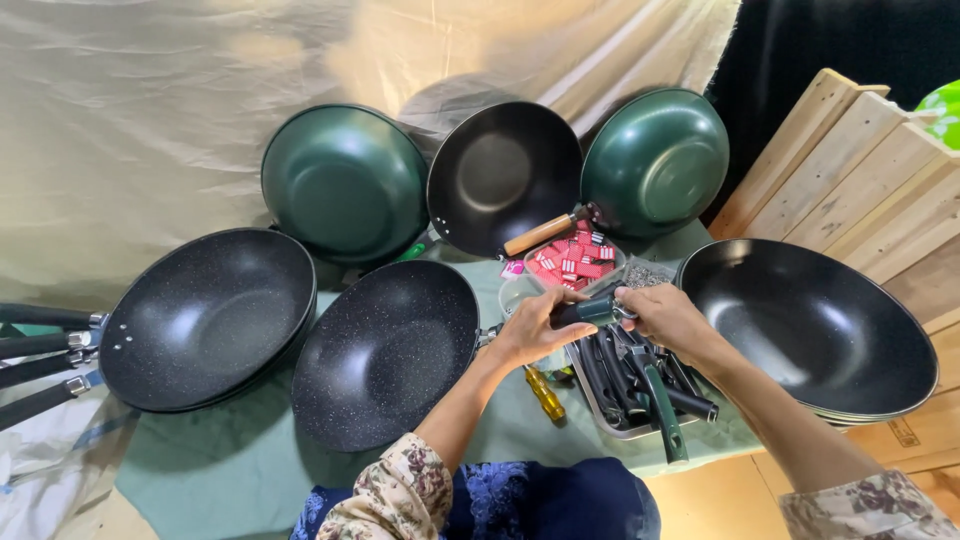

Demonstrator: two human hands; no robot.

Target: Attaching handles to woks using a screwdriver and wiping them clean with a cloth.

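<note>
My left hand (535, 328) and my right hand (665, 318) meet over a metal tray (600, 405) and both grip one dark green pan handle (592, 312) held level between them. The tray under my hands holds several more loose handles (655, 395), black and green. A black speckled wok (385, 350) lies just left of my left hand, its rim bracket pointing at the held handle. A yellow-handled screwdriver (545, 393) lies on the green cloth below my left wrist.
A clear tub of small red packets (573, 262) sits behind my hands. Other woks ring the spot: stacked black ones (205, 318) at left, another stack (815, 330) at right, two green (345, 182) (660, 160) and one wooden-handled black (505, 175) propped behind. Wooden pallets (860, 160) stand right.
</note>
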